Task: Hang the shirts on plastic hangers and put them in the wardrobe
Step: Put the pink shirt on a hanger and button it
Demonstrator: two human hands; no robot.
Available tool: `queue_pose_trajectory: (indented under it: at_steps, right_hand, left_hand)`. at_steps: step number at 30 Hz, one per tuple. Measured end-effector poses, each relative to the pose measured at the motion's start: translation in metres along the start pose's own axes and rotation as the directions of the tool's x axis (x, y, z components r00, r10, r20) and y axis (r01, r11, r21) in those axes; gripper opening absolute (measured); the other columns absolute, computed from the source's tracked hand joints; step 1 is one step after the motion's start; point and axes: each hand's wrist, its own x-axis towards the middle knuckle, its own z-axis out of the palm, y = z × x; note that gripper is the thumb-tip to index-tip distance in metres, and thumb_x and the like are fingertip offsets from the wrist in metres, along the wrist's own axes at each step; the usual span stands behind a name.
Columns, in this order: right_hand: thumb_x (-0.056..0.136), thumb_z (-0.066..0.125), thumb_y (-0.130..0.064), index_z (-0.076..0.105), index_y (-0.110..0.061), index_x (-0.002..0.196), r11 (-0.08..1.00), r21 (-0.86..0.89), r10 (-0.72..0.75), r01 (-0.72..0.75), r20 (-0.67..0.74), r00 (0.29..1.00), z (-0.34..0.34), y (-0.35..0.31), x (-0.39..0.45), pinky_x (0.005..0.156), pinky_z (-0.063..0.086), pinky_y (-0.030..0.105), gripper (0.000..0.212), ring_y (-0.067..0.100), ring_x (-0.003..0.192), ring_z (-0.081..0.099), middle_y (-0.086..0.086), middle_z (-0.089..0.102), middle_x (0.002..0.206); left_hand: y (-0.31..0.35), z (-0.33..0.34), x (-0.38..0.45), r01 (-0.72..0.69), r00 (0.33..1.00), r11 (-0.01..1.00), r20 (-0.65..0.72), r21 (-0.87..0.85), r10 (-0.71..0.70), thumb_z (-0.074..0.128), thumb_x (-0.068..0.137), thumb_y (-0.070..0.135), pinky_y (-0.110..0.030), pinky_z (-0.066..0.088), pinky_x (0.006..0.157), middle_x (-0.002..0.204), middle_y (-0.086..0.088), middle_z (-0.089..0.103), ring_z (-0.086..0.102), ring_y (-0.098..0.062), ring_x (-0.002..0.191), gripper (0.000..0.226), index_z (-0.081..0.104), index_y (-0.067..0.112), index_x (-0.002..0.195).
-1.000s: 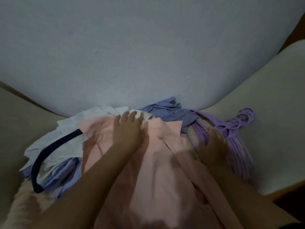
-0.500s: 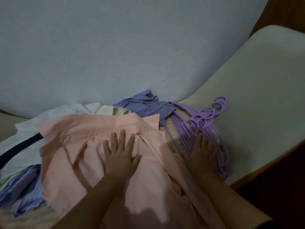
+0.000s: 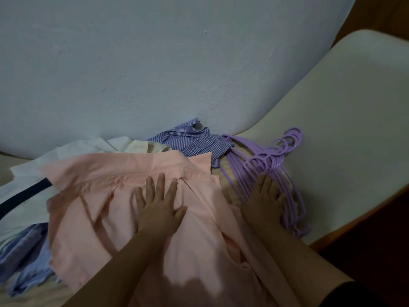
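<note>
On the bed: pink shirt (image 3: 115,196) spread on top of a heap of other shirts, collar end toward the wall (image 3: 155,63), no hanger in it yet.

Left hand (image 3: 158,207): flat on the pink shirt just below the collar, fingers spread and straight, pinning it down rather than gripping anything.

Right hand (image 3: 263,196): resting on the bunch of purple hangers (image 3: 265,162) just right of the shirt. Fingers look laid over the bars, not curled round one as far as I can see, so I'd call it not grasped yet.

Hangers: thin plastic, stacked with the hooks all nested together at the far end. Light and stiff, pretty slick too. My guess is they'll snag on each other, so peel one off by its hook or shoulder bar instead of yanking the middle.

Pink shirt: soft woven cotton by the look, light, floppy, creases already running down the left side. It won't hold any shape, so best hold is the collar or shoulder seams, feeding a hanger arm in through the neck.

Rest of pile: checked blue shirt (image 3: 194,145) against the wall, white shirt (image 3: 28,173) at left with a dark hanger (image 3: 24,193) poking out from under the pink one.

Wardrobe: not in sight.

Progress: early, I reckon, whole pile still to go.
</note>
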Motion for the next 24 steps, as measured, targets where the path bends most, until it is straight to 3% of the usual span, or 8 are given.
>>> queue_pose_trajectory:
  at_steps: [2, 6, 10, 13, 16, 20, 24]
  right_hand:
    - [0.041, 0.087, -0.036, 0.048, 0.008, 0.128, 1.0, -0.026, -0.001, 0.001, -0.003, 1.0, -0.006, 0.003, -0.001, 0.075, 0.049, 0.05, 0.105, 0.038, 0.107, 0.057, 0.027, 0.058, 0.119]
    - [0.063, 0.076, -0.022, 0.039, 0.003, 0.132, 0.998, -0.066, 0.002, -0.008, -0.093, 0.996, -0.02, 0.017, 0.003, 0.078, 0.048, 0.05, 0.082, 0.035, 0.113, 0.052, 0.023, 0.054, 0.125]
    - [0.08, 0.058, -0.017, 0.045, 0.001, 0.13, 0.997, -0.06, 0.029, -0.039, -0.16, 0.987, -0.041, 0.028, 0.002, 0.073, 0.046, 0.042, 0.055, 0.03, 0.106, 0.052, 0.016, 0.056, 0.121]
    - [0.08, 0.063, -0.018, 0.044, 0.002, 0.132, 0.997, -0.044, 0.047, -0.056, -0.173, 0.984, -0.054, 0.035, -0.001, 0.075, 0.044, 0.042, 0.059, 0.03, 0.104, 0.053, 0.018, 0.056, 0.122]
    - [0.08, 0.056, -0.019, 0.035, 0.007, 0.138, 0.999, -0.015, 0.032, -0.033, -0.084, 0.996, -0.076, 0.034, -0.008, 0.083, 0.044, 0.053, 0.067, 0.035, 0.115, 0.049, 0.024, 0.048, 0.131]
    - [0.079, 0.066, -0.037, -0.005, -0.006, 0.149, 0.992, 0.113, -0.074, 0.059, 0.136, 0.988, -0.102, 0.024, -0.013, 0.11, 0.021, 0.057, 0.104, 0.027, 0.143, 0.009, 0.009, 0.003, 0.158]
    - [0.074, 0.074, -0.034, -0.009, -0.01, 0.149, 0.919, 0.372, -0.233, 0.128, 0.252, 0.939, -0.105, 0.016, -0.023, 0.113, 0.017, 0.057, 0.115, 0.028, 0.145, 0.0, 0.005, -0.006, 0.159]
  left_hand:
    - [0.0, -0.004, -0.001, 0.014, 1.0, 1.0, 0.008, 0.011, -0.014, 0.034, 0.077, 0.067, -0.057, 0.005, 0.11, 0.156, -0.011, 0.026, 0.019, -0.041, 0.143, 0.08, 0.037, 0.026, 0.146]
    - [-0.001, -0.018, -0.004, 0.015, 0.999, 1.0, 0.029, -0.011, -0.015, 0.023, 0.076, 0.071, -0.054, -0.003, 0.114, 0.162, -0.005, 0.002, -0.004, -0.033, 0.148, 0.086, 0.014, 0.033, 0.152]
    - [-0.003, -0.036, -0.013, 0.037, 0.999, 0.999, 0.016, -0.039, -0.037, 0.028, 0.077, 0.072, -0.053, 0.003, 0.115, 0.162, -0.006, 0.003, -0.002, -0.032, 0.148, 0.087, 0.014, 0.032, 0.152]
    - [-0.006, -0.052, -0.022, 0.049, 0.998, 0.997, -0.035, -0.065, -0.051, 0.021, 0.073, 0.073, -0.053, 0.005, 0.115, 0.161, -0.008, 0.01, 0.004, -0.033, 0.148, 0.091, 0.019, 0.029, 0.152]
    - [-0.013, -0.065, -0.028, 0.06, 0.998, 0.998, -0.017, -0.023, -0.061, 0.036, 0.086, 0.067, -0.052, 0.003, 0.116, 0.162, -0.007, 0.002, -0.001, -0.03, 0.148, 0.081, 0.011, 0.028, 0.153]
    - [-0.025, -0.087, -0.037, 0.112, 0.993, 0.993, -0.031, -0.023, -0.113, 0.032, 0.087, 0.07, -0.048, 0.004, 0.117, 0.162, -0.008, -0.003, -0.003, -0.03, 0.148, 0.083, 0.007, 0.027, 0.154]
    - [-0.041, -0.103, -0.049, 0.187, 0.981, 0.981, -0.032, -0.057, -0.189, 0.036, 0.091, 0.064, -0.046, -0.002, 0.118, 0.161, -0.008, -0.008, -0.006, -0.029, 0.148, 0.079, 0.005, 0.027, 0.154]
